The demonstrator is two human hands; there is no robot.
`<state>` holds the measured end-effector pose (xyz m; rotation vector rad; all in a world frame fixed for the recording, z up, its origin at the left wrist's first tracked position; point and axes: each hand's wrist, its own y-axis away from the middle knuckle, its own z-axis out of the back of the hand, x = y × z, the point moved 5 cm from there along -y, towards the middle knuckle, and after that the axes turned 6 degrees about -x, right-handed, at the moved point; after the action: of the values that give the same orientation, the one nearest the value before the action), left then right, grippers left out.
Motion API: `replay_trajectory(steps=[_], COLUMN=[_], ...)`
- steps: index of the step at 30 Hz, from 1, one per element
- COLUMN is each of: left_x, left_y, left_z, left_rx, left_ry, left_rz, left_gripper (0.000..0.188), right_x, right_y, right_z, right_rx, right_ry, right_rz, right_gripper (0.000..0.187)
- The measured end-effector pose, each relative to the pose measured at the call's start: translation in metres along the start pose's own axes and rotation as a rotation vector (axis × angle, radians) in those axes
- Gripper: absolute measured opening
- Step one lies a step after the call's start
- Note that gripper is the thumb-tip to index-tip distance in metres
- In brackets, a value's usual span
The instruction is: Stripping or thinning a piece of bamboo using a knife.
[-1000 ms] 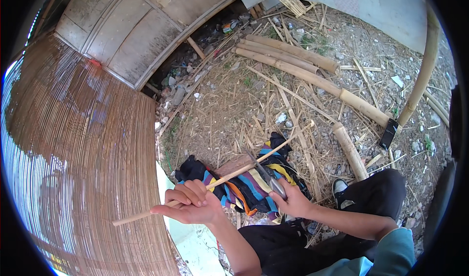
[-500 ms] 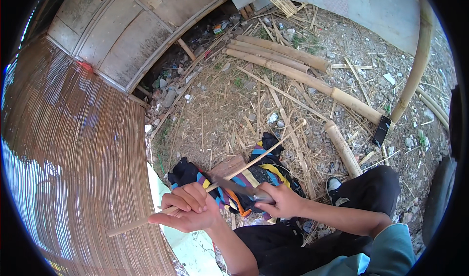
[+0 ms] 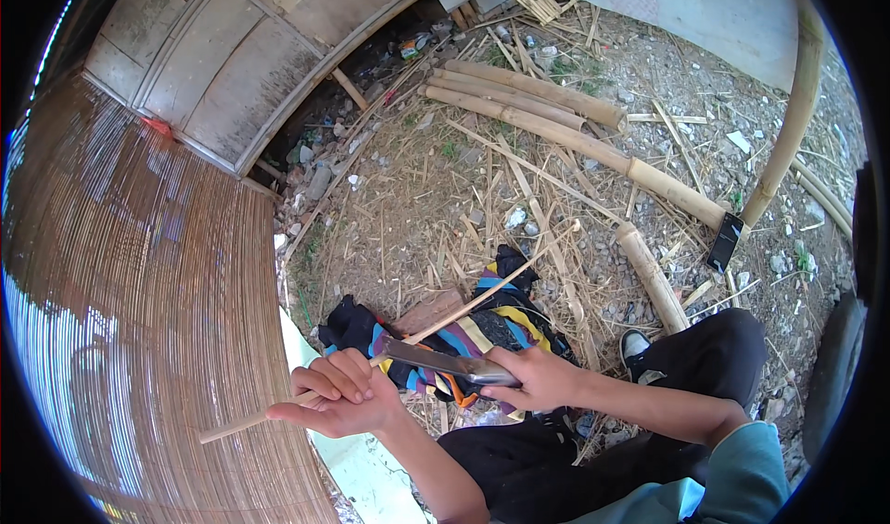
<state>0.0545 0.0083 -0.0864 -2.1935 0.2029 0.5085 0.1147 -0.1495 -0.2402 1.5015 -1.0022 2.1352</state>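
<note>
My left hand is closed around a long, pale bamboo strip, whose short end pokes out at the lower left while the long part slants up to the right. In my right hand is a knife, gripped by its handle, with the broad dark blade reaching left to the strip just beyond my left fingers. Below the strip lies a bundle of striped cloth in black, yellow, blue and purple. A reddish-brown block sits by the cloth, partly behind the strip.
Several bamboo poles lie on the littered ground ahead. A shorter bamboo piece lies near my shoe. A black phone leans by an upright pole. A slatted bamboo screen fills the left side.
The knife blade has shifted slightly left and down along the strip toward my left fingers, and its flat face shows more. Both hands have moved slightly left.
</note>
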Motion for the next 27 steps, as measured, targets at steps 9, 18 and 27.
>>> replay_trajectory(steps=[9,18,27], left_x=[0.010,0.014,0.014], left_y=[-0.005,0.011,0.005], left_z=[0.036,-0.022,0.001], left_rx=[-0.300,0.089,0.020], left_ry=[-0.071,0.010,0.012], left_rz=[0.016,0.032,0.024], left_gripper=[0.058,0.059,0.058], right_x=[-0.051,-0.039,-0.070], right_y=[0.006,0.006,0.007], right_z=[0.016,0.009,0.022], right_rx=[-0.137,-0.201,-0.232], right_ry=[-0.079,0.126,0.039], right_rz=[-0.697,0.082,-0.562], right_gripper=[0.040,0.031,0.040])
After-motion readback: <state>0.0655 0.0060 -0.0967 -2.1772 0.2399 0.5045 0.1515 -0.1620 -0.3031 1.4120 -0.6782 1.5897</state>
